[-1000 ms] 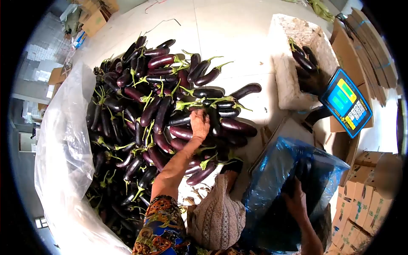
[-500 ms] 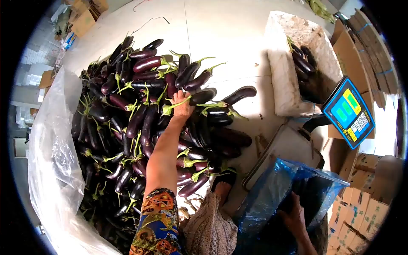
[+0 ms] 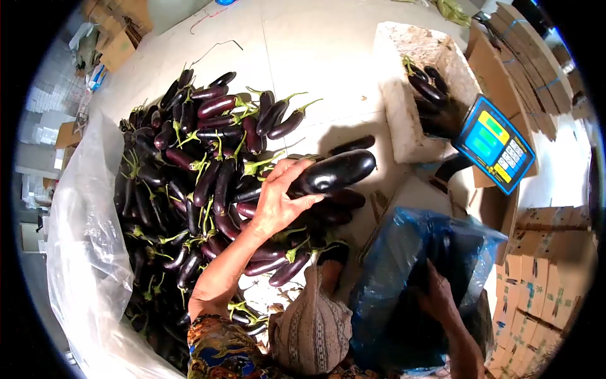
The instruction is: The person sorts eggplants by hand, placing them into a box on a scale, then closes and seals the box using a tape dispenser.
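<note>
My left hand (image 3: 278, 201) is closed around the stem end of a dark, glossy eggplant (image 3: 338, 172), held above the right side of a heap of eggplants (image 3: 214, 183). Many in the heap show green stems. At the lower right, my right hand (image 3: 439, 294) reaches inside a blue plastic bag (image 3: 385, 278), with a finger stretched out and the others in shadow. The bag's contents are too dark to make out fully.
A white foam box (image 3: 394, 101) with several eggplants stands at the upper right. Near it is a scale display (image 3: 494, 144). Cardboard boxes (image 3: 536, 284) are stacked at right, and clear plastic sheeting (image 3: 82, 234) borders the heap at left.
My left hand has lifted an eggplant from the heap and moved it toward the right and nearer the camera. My right hand stays in the bag.
</note>
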### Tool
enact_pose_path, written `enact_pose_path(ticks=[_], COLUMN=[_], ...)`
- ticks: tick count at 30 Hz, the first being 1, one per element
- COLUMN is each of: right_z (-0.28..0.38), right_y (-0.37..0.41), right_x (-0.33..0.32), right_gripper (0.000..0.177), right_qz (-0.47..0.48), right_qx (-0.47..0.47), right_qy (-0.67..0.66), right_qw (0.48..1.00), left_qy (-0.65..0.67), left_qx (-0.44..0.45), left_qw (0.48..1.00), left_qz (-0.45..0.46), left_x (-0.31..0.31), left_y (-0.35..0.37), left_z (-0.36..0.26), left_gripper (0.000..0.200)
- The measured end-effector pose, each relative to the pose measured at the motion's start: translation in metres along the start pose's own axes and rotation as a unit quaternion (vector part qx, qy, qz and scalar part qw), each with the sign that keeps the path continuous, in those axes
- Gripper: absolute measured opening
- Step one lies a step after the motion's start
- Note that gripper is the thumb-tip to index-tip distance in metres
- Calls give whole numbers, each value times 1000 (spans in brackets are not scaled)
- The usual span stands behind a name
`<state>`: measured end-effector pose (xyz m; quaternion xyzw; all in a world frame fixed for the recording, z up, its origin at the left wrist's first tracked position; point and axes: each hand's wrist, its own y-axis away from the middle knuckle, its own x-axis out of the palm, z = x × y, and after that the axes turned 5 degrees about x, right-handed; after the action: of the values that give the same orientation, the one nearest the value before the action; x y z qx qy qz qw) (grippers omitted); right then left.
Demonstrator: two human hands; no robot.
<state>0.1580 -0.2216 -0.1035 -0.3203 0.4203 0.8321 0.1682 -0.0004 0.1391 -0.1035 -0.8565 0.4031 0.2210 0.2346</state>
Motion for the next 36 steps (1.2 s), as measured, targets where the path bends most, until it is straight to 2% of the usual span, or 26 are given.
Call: enact_pose_path(ticks=[2, 6, 9, 11, 12, 14, 16, 18, 19, 20, 21, 22, 23, 24, 27, 28, 30, 32, 34, 36], right_z=[3, 39, 65, 93, 103, 114, 107, 93, 86, 79, 75, 71, 66, 61, 50, 41, 23, 21, 22, 33], right_y=[4, 13, 20, 28, 31, 30, 31, 35, 42, 50, 60, 68, 74, 78, 96, 99, 104, 111, 116, 114], right_x=[-2, -22, -32, -48, -55, -61, -59, -47, -47, -48, -51, -52, -52, -53, -47, -49, -54, -62, -71, -68], right_gripper=[57, 53, 68, 80, 87, 83, 78, 69, 70, 71, 71, 72, 72, 73, 74, 73, 70, 64, 59, 59], right_qz=[-61, -128, -199, -226, -220, -172, -144, -150, -162, -173, -188, -217, -224, -230, -246, -214, -147, -17, 122, 86], right_qx=[-33, -97, -193, -258, -295, -394, -398, -365, -342, -320, -304, -285, -295, -311, -282, -281, -280, -246, -206, -234], right_qy=[35, -27, -62, -11, 8, -14, -62, -133, -158, -183, -195, -183, -172, -161, -144, -189, -279, -460, -609, -632], right_qw=[997, 987, 959, 939, 930, 903, 904, 909, 912, 914, 913, 916, 913, 908, 916, 916, 907, 853, 756, 734], left_qy=[-36, -82, -120, -125, -127, -110, -171, -173, -107, 27, 164, 292, 342, 387, 422, 427, 509, 581, 635, 644], left_qx=[75, 123, 185, 258, 290, 329, 382, 361, 271, 114, 15, -87, -111, -127, -144, -156, -213, -166, -115, -71], left_qw=[997, 989, 974, 955, 945, 927, 896, 914, 956, 992, 984, 947, 918, 884, 866, 857, 800, 750, 700, 708], left_qz=[-6, 29, 59, 73, 87, 143, 148, 71, 38, 38, 70, 99, 167, 227, 226, 242, 236, 271, 304, 281], left_x=[-9, -24, -33, -32, -32, -31, -29, -24, -19, -14, -7, 0, 10, 24, 61, 64, 66, 54, 43, 39], left_y=[7, 20, 27, 30, 29, 28, 25, 27, 34, 38, 38, 35, 30, 28, 37, 36, 34, 25, 22, 25], left_z=[-20, -51, -80, -94, -108, -131, -155, -165, -166, -170, -180, -188, -189, -198, -215, -217, -214, -209, -209, -208], left_gripper=[63, 66, 67, 66, 60, 58, 52, 47, 47, 54, 57, 60, 62, 60, 51, 48, 49, 63, 71, 81])
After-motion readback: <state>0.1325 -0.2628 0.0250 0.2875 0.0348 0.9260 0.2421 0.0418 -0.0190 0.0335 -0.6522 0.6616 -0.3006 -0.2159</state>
